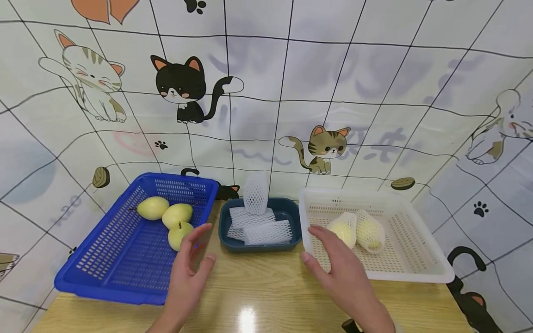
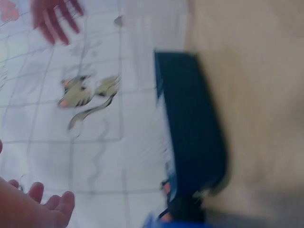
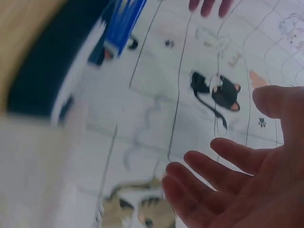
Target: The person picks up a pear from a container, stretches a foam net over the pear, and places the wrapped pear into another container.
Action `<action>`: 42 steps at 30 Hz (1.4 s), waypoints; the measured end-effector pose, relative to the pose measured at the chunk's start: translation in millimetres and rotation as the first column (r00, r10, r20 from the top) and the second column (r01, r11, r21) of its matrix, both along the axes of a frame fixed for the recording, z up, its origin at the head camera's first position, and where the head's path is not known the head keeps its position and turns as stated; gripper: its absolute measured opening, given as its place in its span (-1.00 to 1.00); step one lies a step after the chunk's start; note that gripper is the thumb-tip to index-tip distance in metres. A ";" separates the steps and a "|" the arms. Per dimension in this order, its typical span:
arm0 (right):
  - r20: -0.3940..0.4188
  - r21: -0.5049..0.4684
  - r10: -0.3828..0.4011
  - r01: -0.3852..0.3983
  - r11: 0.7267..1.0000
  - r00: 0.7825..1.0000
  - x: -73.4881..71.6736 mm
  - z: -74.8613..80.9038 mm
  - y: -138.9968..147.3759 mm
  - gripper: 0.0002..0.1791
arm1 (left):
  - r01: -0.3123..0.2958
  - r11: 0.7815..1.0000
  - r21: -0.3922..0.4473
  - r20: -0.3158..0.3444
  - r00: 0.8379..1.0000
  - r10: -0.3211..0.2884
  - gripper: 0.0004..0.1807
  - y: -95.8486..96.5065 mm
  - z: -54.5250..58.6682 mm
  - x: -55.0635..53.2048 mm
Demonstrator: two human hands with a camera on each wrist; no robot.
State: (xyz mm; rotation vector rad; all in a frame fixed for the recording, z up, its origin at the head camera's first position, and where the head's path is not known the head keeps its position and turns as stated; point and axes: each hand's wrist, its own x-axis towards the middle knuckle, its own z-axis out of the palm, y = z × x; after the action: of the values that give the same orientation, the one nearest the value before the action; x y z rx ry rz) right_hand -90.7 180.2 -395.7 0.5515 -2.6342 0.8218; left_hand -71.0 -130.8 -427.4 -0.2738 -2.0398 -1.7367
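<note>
My left hand (image 1: 185, 277) hovers at the right edge of the blue basket (image 1: 125, 273), its fingers loosely bent around nothing. In that basket lie several yellow-green pears, among them one pear (image 1: 152, 208) toward the back. Over the near left corner of the white basket (image 1: 416, 275) my right hand (image 1: 343, 273) is held with thumb and fingers apart and nothing between them. Two pears in white foam net sleeves lie there, and the hand partly hides one netted pear (image 1: 343, 230). Between the baskets a dark teal tray (image 1: 258, 248) holds several foam net sleeves (image 1: 268, 232), one standing upright.
The wooden table (image 1: 250, 291) stretches in front of the containers. Behind it hangs a wall covering (image 1: 258, 115) with a grid and cartoon cats. A small dark object (image 1: 351, 326) shows by the right wrist.
</note>
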 end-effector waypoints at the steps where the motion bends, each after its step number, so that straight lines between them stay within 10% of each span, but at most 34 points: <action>1: 0.015 -0.012 0.019 -0.019 1.000 1.000 1.5 -3.0 -6.0 -0.43 | -0.012 1.000 -0.021 -0.004 1.000 0.012 -0.34 -4.9 4.9 0.6; 15: 0.184 0.071 0.277 -0.293 0.953 0.943 4.3 -39.7 -93.0 -0.31 | -0.111 0.903 -0.415 -0.043 0.994 0.102 -0.40 -71.4 41.9 -7.0; 26: 0.273 0.309 0.520 -0.586 0.749 0.809 3.3 -64.0 -162.7 -0.07 | -0.064 0.811 -0.582 0.108 0.982 0.156 -0.36 -120.0 41.8 -38.1; 42: 0.159 0.543 0.542 -0.532 0.650 0.825 -6.1 -78.6 -203.9 0.02 | 0.112 0.593 -0.797 0.302 0.925 0.230 -0.07 -168.5 34.3 -111.0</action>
State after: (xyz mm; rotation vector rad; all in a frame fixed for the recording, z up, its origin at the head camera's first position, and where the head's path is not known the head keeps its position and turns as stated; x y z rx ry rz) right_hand -96.8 -23.7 -474.3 1.5551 -2.6955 0.1089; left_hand -181.9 -299.2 -393.1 -0.1289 -2.9979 -0.7014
